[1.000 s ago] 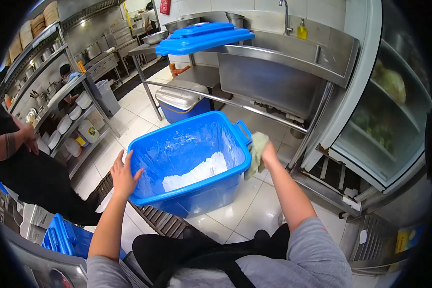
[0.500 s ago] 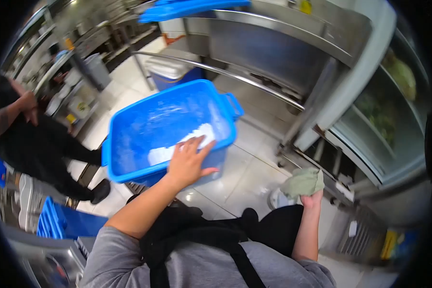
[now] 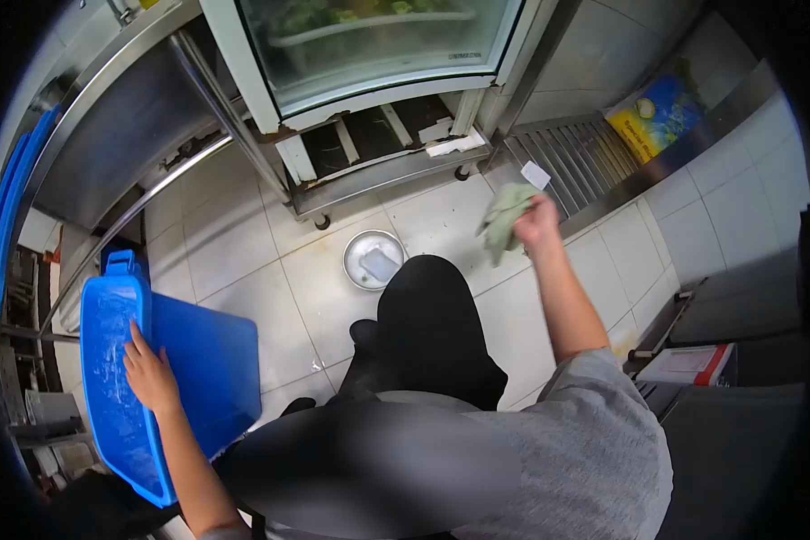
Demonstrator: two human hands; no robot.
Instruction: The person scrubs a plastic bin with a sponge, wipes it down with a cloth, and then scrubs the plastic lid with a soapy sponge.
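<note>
A large blue plastic tub (image 3: pixel 211 360) stands on the floor at the left, its wet, streaked inside partly visible. My left hand (image 3: pixel 150 373) lies over the tub's near rim, fingers stretched out and apart. Out to the right, my right hand (image 3: pixel 538 225) is closed around a crumpled pale green cloth (image 3: pixel 506 219), held in the air above the floor. Between the two hands, a round metal bowl (image 3: pixel 349 261) sits on the tiles in front of my knee, with a pale, bluish-white item inside that I cannot make out.
A glass-door fridge (image 3: pixel 387 67) on a wheeled metal base stands ahead. Steel bench legs and a rail (image 3: pixel 166 184) run along the left. To the right lie a slatted metal rack (image 3: pixel 576 157), a yellow-and-blue bag (image 3: pixel 657 117) and a red-and-white box (image 3: pixel 688 364).
My view has swung right and down, bringing the bowl into full view and putting the tub at the left. My left hand remains at the tub's rim; the cloth remains in my right hand.
</note>
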